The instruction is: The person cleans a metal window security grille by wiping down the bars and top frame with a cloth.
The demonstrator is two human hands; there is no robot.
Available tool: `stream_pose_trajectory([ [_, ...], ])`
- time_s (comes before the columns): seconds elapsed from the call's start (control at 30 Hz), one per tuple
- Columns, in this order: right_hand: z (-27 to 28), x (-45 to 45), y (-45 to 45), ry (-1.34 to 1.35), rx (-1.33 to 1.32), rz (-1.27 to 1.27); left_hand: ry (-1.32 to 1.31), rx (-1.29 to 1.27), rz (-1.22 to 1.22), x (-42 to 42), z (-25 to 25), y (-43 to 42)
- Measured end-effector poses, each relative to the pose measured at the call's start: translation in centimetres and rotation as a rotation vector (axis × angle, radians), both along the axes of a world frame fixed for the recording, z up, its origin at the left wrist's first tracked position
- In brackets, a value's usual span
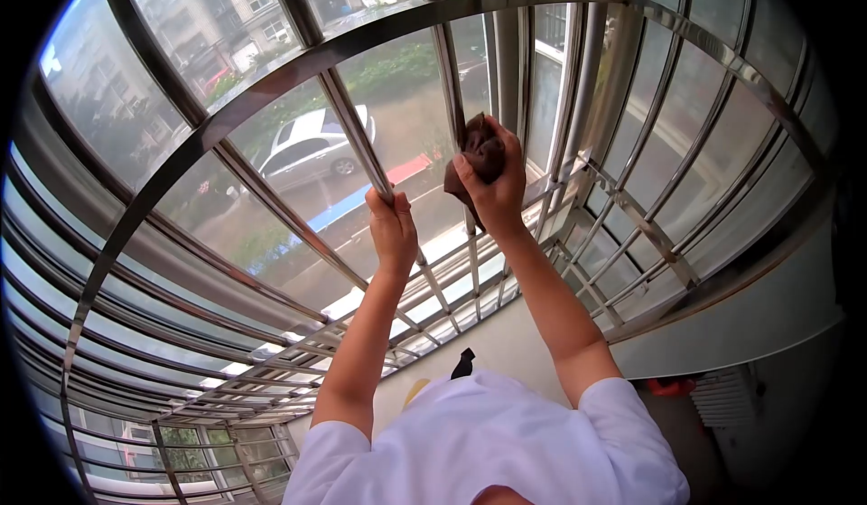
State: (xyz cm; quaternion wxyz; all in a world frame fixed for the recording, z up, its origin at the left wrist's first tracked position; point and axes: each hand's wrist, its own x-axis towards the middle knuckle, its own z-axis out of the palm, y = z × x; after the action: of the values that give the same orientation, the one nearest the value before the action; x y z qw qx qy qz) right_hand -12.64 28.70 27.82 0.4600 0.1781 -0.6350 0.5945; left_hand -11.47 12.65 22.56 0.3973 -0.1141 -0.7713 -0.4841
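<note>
My left hand (394,236) is closed around an upright metal bar (355,139) of the window grille, near the middle of the view. To its right and a little higher, my right hand (504,191) grips a dark brown cloth (482,150). The cloth is bunched against the neighbouring upright bar (447,76), and one corner of it hangs below the palm. Folds of cloth hide part of that bar and some of my fingertips. Both arms reach forward and up from white sleeves.
A curved metal crossbar (375,40) spans the grille above my hands. More bars close in on the left and right. Past the glass lie a white car (312,151) and buildings. A pale ledge (722,329) runs at right, above a white radiator (722,398) and a red object (668,387).
</note>
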Motion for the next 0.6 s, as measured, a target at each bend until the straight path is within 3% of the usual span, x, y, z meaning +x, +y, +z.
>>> stream_pose_trajectory([
  [0.07,3.8,-1.4,-1.8,0.001,0.069,-0.076,-0.039,0.013,-0.013,0.3,0.4,0.0],
  [0.13,3.6,-3.0,-3.2,0.006,-0.008,-0.128,-0.068,0.005,-0.011,0.4,0.5,0.0],
  [0.17,2.8,-3.8,-3.5,0.102,0.039,-0.271,-0.031,0.012,-0.015,0.3,0.5,0.1],
  [0.27,0.1,-3.0,-3.5,-0.097,-0.129,0.014,-0.039,0.042,0.010,0.7,0.8,0.6],
  [0.3,-1.9,-4.3,-3.4,0.004,-0.066,-0.105,-0.082,0.054,0.021,0.7,0.7,0.7],
  [0.4,-3.6,-2.9,-3.7,-0.118,-0.194,0.082,-0.117,0.025,0.071,1.2,1.5,1.0],
  [0.47,-6.0,-2.0,-3.6,-0.362,-0.298,0.237,-0.091,0.000,0.077,1.1,1.3,0.8],
  [0.53,-10.8,-2.6,-3.5,-0.283,-0.210,0.129,-0.110,0.001,0.068,1.3,1.3,0.8],
  [0.6,-15.8,-3.7,-2.5,-0.180,0.097,-0.209,-0.152,-0.007,0.062,1.2,1.2,0.6],
])
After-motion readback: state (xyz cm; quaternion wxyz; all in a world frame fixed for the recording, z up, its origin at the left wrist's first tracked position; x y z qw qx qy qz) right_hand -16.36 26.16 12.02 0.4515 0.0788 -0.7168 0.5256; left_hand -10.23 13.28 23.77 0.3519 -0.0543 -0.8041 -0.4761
